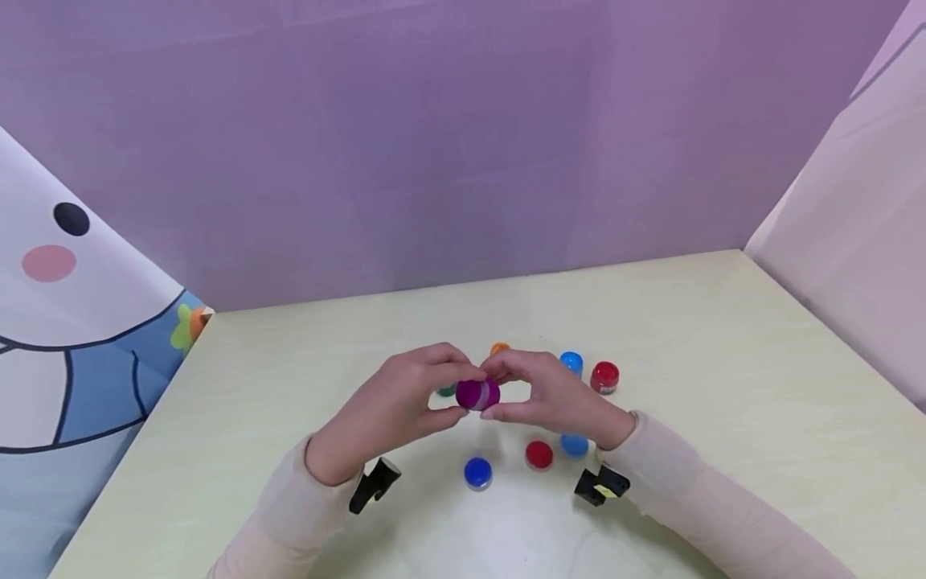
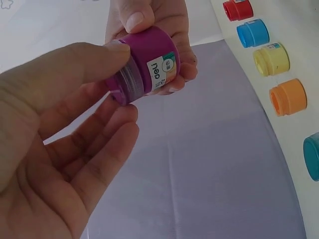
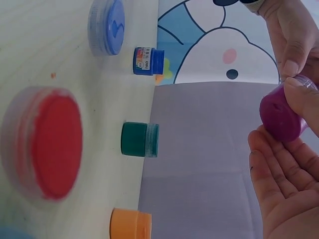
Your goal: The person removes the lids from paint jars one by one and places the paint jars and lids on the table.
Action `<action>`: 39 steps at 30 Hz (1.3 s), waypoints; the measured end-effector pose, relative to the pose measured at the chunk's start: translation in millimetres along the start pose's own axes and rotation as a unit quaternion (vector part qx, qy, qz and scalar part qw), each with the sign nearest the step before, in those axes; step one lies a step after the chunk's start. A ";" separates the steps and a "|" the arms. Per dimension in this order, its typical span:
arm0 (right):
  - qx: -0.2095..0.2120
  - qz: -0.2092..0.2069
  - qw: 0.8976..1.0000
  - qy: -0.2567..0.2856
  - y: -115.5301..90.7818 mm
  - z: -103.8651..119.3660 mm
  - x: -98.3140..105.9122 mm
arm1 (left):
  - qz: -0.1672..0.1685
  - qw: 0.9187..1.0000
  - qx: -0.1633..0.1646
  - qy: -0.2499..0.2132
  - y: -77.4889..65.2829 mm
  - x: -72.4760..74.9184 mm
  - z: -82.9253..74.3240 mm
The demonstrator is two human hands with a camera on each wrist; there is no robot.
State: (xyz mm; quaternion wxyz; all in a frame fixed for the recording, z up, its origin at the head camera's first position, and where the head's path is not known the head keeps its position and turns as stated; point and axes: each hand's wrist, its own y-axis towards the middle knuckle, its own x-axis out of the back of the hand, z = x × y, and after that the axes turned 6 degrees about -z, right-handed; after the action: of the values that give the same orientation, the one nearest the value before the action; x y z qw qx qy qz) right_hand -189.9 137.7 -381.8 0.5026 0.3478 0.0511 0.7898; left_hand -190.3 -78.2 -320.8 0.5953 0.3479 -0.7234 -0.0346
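Observation:
A small purple paint jar (image 2: 152, 55) with a printed label is held up off the table between both hands. My left hand (image 1: 408, 390) pinches its clear, ridged lid (image 2: 130, 79) between thumb and fingers. Around the jar's body, on the other side, my right hand (image 1: 553, 396) grips with the thumb against fingers beneath. In the right wrist view the jar's rounded purple base (image 3: 279, 114) faces the camera, and the left fingertips meet the lid at the far end. The jar is tilted onto its side.
Behind the hands stand a green jar (image 3: 134, 139), an orange jar (image 2: 289, 97), a yellow jar (image 2: 272, 59), a light blue jar (image 1: 571, 363) and a red jar (image 1: 604, 377). Nearer lie paint-stained lids: dark blue (image 1: 478, 473), red (image 1: 538, 455), light blue (image 1: 575, 445). A purple cloth (image 1: 463, 145) hangs behind.

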 end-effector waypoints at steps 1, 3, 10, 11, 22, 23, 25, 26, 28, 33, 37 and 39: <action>0.000 -0.001 1.000 -0.003 0.0 0.2 -0.1 | -0.001 1.000 0.002 0.004 -0.1 -0.2 0.0; 0.001 -0.002 1.000 -0.008 0.3 0.6 -0.1 | -0.005 1.000 0.005 0.011 0.0 -0.8 0.3; 0.000 -0.006 1.000 -0.004 -0.5 -0.3 -2.5 | -0.010 0.999 0.021 0.028 -1.2 -2.8 0.0; 0.002 -0.008 1.000 -0.003 -0.6 -1.2 -3.0 | -0.011 0.999 0.023 0.032 -1.2 -3.1 -0.2; 0.019 -0.014 1.000 0.000 -0.6 -0.6 -5.1 | -0.032 0.998 0.030 0.054 -2.3 -6.3 -1.5; 0.018 -0.015 1.000 -0.001 -0.4 -0.7 -5.2 | -0.035 0.997 0.031 0.054 -2.4 -6.7 -1.4; 0.018 -0.016 1.000 -0.002 -0.3 -0.9 -5.3 | -0.042 0.997 0.035 0.056 -2.7 -7.6 -1.1; 0.018 -0.016 1.000 -0.002 -0.3 -1.0 -5.4 | -0.044 0.997 0.038 0.056 -2.9 -8.1 -1.0; 0.017 -0.015 1.000 -0.003 -0.4 -0.8 -5.4 | -0.047 0.996 0.045 0.055 -3.5 -9.1 -0.7; 0.007 -0.016 1.000 -0.007 -0.4 0.3 -4.8 | -0.040 0.996 0.056 0.062 -3.5 -10.7 0.5; 0.001 -0.018 1.000 -0.007 -0.7 0.7 -3.5 | -0.032 0.996 0.054 0.059 -3.2 -9.5 1.3; 0.003 -0.020 1.000 -0.008 -0.8 0.6 -2.6 | -0.032 0.998 0.046 0.041 -2.8 -8.6 1.8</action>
State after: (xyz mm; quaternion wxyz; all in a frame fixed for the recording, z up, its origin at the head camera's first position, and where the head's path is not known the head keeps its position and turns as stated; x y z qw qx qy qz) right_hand -188.3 135.8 -383.0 0.5175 0.3544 0.0566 0.7768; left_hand -190.1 -76.3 -329.8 0.6064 0.3991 -0.6877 -0.0056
